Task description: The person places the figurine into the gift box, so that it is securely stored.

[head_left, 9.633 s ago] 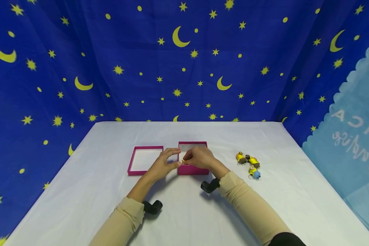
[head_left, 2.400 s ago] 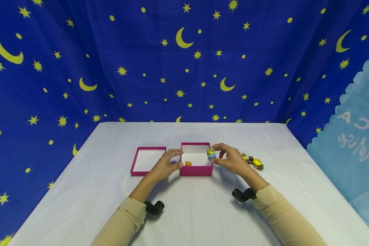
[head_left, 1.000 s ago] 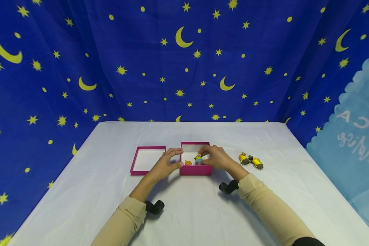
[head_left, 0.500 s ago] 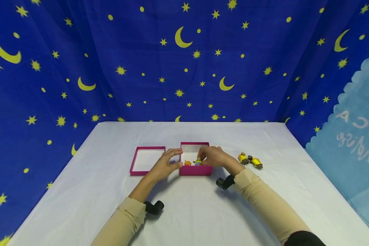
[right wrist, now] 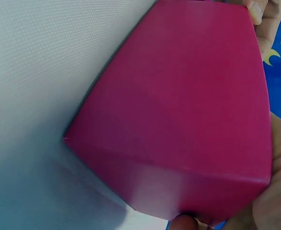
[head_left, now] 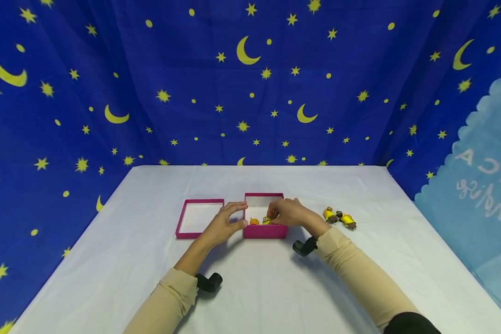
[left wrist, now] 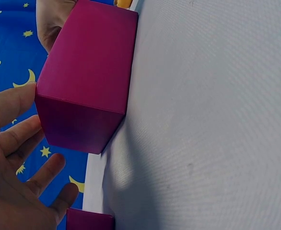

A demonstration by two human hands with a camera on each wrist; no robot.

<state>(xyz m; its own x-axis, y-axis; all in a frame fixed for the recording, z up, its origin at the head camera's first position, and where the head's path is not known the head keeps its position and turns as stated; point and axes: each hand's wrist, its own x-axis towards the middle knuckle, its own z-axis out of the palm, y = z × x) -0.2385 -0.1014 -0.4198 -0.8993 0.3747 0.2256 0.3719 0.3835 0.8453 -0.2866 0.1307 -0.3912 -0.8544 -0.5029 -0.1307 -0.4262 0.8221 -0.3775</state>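
Observation:
A magenta box (head_left: 265,232) with a white inside stands in the middle of the table. My left hand (head_left: 224,224) touches its left side, thumb at the near corner and fingers spread, as the left wrist view also shows. My right hand (head_left: 290,213) reaches over the right wall into the box. Its fingers hold a yellow minion figure (head_left: 266,220) low behind the front wall; the head shows, the rest is hidden. To the left of that figure, an orange toy (head_left: 254,221) lies in the box. In the right wrist view the box wall (right wrist: 179,96) hides the right fingers' grip.
The box's magenta-rimmed lid (head_left: 188,235) lies upturned to the left. Two more yellow figures with brown parts, one at the left (head_left: 329,215) and one at the right (head_left: 348,221), lie on the white tablecloth (head_left: 250,287). A blue starry cloth (head_left: 200,74) hangs behind.
My right hand has carried the blue-and-yellow minion from the right side of the table into the box and lowered it behind the front wall. My left hand has stayed at the box's left side.

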